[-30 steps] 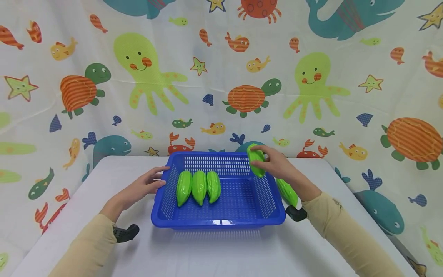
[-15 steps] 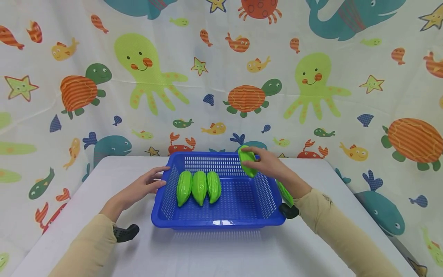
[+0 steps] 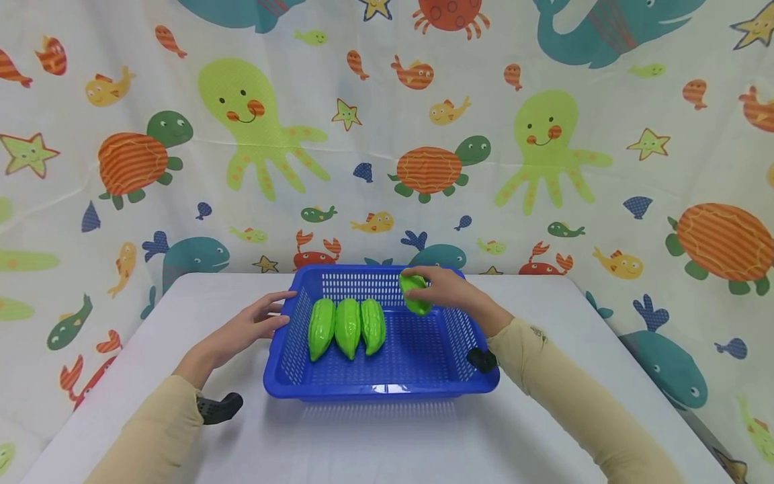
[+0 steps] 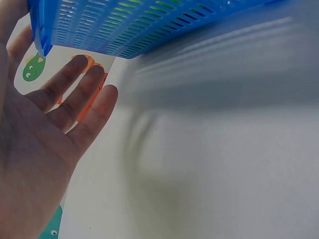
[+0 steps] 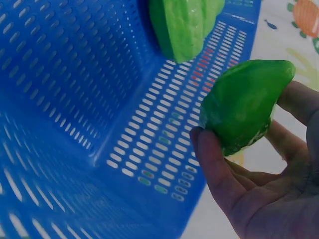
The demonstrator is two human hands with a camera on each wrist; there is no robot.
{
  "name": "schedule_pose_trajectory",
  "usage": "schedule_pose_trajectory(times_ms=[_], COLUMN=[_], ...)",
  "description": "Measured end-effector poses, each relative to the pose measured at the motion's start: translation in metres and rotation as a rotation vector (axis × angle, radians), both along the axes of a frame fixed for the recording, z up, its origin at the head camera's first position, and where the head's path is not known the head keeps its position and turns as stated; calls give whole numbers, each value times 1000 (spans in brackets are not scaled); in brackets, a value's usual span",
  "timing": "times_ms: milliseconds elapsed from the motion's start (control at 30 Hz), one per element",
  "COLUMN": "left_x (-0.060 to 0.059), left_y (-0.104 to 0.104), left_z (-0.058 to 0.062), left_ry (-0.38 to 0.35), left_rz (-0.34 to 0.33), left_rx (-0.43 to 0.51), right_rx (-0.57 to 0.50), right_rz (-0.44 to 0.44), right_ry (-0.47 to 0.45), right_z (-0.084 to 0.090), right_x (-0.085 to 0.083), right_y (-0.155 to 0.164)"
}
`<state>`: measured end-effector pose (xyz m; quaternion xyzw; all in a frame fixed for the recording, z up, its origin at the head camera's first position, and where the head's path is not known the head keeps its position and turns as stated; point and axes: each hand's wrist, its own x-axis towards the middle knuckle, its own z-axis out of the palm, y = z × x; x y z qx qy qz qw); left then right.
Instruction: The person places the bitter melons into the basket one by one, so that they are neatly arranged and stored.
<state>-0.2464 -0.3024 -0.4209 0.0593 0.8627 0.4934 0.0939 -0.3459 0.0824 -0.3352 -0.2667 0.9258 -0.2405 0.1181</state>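
In the head view my right hand (image 3: pixel 450 290) holds a glossy green bitter melon (image 3: pixel 416 293) over the back of a blue plastic basket (image 3: pixel 381 390). Thumb and fingers pinch it from both sides in the right wrist view, where the melon (image 5: pixel 244 104) shows its pointed end. Three similar bitter melons (image 3: pixel 347 328) lie side by side in the left half of the basket. My left hand (image 3: pixel 256 320) is at the basket's left rim, fingers spread and loosely extended. In the left wrist view, the hand (image 4: pixel 45 129) has its upper fingers at the basket's corner.
The basket stands on a white table (image 3: pixel 387 444) and has slotted walls. Behind hangs a white curtain (image 3: pixel 375 235) printed with sea animals. Black wrist straps (image 3: pixel 220 408) show at both sleeves.
My right hand has carried the bitter melon leftward and slightly down over the basket. The right forearm now covers another melon seen earlier right of the basket. My left hand stays put.
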Motion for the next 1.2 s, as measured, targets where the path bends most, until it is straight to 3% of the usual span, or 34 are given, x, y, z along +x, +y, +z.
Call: schedule_pose_trajectory(times_ms=[367,567,800,1200], left_x=[1,2,0,0], left_y=[-2,-1,0,0], left_z=[0,-1,-1,0], left_ry=[2,0,5,8], left_rz=[2,-3,-10,-15], left_rx=[-9,-4,3,8], right_rx=[52,80,175,180], right_rz=[83,83,84,54], right_ry=[-95,-165,-135,-142], right_z=[-16,-30,-38,-44], right_x=[-2,-2,2,2], right_y=[-18,-28,-36,-41])
